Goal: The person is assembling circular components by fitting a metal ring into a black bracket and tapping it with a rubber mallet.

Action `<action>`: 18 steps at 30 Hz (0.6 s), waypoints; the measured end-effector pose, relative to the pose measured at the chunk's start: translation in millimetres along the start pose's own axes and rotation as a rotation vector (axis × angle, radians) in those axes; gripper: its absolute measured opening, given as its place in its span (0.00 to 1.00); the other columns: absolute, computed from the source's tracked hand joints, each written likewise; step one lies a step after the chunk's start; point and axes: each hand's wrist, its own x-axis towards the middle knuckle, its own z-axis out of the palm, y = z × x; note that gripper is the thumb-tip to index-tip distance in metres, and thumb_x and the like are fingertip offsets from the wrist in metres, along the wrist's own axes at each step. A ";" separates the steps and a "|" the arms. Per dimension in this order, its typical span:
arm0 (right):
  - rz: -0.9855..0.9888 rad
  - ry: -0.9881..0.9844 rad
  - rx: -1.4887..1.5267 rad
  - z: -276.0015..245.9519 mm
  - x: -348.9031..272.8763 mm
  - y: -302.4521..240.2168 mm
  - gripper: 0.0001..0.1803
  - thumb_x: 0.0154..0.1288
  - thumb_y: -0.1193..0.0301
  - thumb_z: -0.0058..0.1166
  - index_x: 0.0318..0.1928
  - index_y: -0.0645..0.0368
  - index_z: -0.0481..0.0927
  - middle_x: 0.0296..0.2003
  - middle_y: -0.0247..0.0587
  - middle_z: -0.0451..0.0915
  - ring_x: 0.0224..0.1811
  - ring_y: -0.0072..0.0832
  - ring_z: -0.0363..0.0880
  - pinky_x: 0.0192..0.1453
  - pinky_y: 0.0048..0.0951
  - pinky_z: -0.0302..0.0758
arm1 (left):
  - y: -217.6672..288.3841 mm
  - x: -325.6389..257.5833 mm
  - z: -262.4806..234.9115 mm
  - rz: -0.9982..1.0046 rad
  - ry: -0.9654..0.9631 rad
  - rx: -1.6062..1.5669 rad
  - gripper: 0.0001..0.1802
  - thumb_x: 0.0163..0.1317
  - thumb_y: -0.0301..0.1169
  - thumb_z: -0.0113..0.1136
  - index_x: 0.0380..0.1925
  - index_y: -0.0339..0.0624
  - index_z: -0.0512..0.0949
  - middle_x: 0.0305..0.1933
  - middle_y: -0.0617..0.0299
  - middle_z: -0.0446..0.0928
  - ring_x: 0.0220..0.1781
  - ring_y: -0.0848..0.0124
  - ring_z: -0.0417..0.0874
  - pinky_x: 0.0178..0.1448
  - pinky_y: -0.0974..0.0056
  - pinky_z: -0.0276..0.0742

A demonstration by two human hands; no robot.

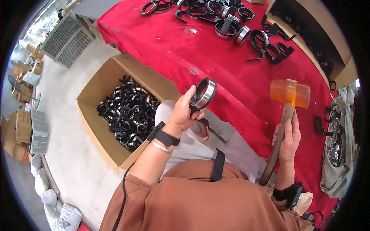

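My left hand (184, 111) is closed on a black ring-shaped part with a silver metal band (208, 93), held up just off the near edge of the red-covered table. A black arm of the part reaches down below my fingers. On the right, my right hand (288, 138) grips the wooden handle (280, 142) of a mallet with a translucent orange head (290, 93). The mallet stands head up over the red cloth, apart from the ring part. Some of the fingers of both hands are hidden behind what they hold.
Several similar black and silver ring parts (226, 29) lie at the table's far side. An open cardboard box (94, 115) full of such parts stands on the floor at left. Another carton (312, 23) is at far right, above a grey cloth bag (334, 169) holding metal pieces.
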 end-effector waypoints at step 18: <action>0.056 -0.044 -0.009 2.0 11.2 0.9 0.27 0.69 0.62 0.38 0.64 0.59 0.56 0.19 0.33 0.68 0.14 0.17 0.66 0.14 0.17 0.65 | -1.4 -4.4 -15.5 0.096 -0.136 0.190 0.22 0.62 0.43 0.49 0.27 0.30 0.76 0.17 0.62 0.72 0.20 0.76 0.69 0.26 0.72 0.63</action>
